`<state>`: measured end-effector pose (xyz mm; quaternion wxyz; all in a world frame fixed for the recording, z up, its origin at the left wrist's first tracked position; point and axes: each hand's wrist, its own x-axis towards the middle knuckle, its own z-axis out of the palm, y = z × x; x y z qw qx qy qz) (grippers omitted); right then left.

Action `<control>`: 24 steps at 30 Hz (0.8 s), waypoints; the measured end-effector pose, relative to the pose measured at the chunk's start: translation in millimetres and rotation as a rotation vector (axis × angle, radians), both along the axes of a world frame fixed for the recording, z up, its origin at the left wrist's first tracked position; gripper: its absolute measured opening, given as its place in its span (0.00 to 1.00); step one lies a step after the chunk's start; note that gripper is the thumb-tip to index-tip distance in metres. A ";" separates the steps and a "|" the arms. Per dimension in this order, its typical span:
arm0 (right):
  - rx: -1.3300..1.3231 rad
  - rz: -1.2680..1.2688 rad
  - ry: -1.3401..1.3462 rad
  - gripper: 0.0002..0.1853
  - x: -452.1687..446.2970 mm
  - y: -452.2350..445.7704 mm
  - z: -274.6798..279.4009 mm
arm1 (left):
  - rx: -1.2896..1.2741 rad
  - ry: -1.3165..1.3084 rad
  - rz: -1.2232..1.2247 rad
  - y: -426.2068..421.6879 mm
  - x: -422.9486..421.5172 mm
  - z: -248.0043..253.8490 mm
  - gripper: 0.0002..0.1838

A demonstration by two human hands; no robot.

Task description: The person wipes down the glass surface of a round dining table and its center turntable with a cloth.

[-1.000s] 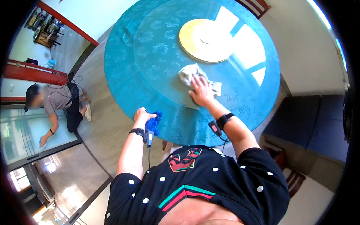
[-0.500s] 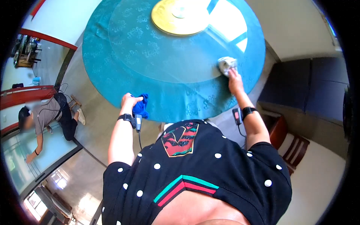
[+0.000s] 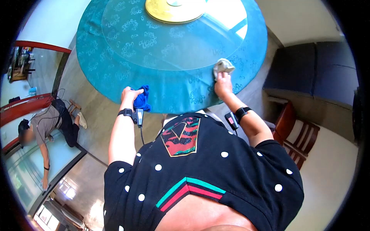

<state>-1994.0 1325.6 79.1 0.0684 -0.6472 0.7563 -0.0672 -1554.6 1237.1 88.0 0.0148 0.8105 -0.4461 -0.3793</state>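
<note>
Before me stands a round table with a teal patterned tablecloth and a round clear glass disc on top. My right hand grips a greyish-white cloth at the near right rim of the glass. Bunched in my left hand is a blue cloth, held at the table's near left edge; part of it hides behind the fingers. Whether the blue cloth touches the tablecloth, I cannot tell.
A gold disc sits at the table's centre. Dark padded panels and a wooden chair stand at right. At left, another person leans over a glass panel, one hand on its edge.
My right hand has drawn the greyish-white cloth nearer to me and slightly left. My left hand still holds the blue cloth. The other person's hand has moved along the glass panel towards its edge.
</note>
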 end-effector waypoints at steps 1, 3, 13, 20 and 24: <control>0.016 0.063 -0.033 0.25 13.2 2.7 3.8 | -0.013 0.012 0.009 -0.2 -1.2 0.0 0.26; 0.099 0.269 -0.078 0.25 34.7 5.7 3.4 | -0.012 0.009 -0.002 -2.2 -2.8 -1.6 0.26; 0.348 0.867 -0.332 0.18 60.3 11.2 34.5 | -0.076 -0.034 -0.117 -2.4 1.9 -22.2 0.30; 0.073 0.216 -0.304 0.20 -22.0 48.9 17.5 | -0.117 0.120 -0.310 49.0 40.9 -14.8 0.24; 0.011 -0.149 -0.279 0.35 -33.3 51.7 6.6 | -0.157 0.074 -0.336 68.3 46.2 -6.9 0.28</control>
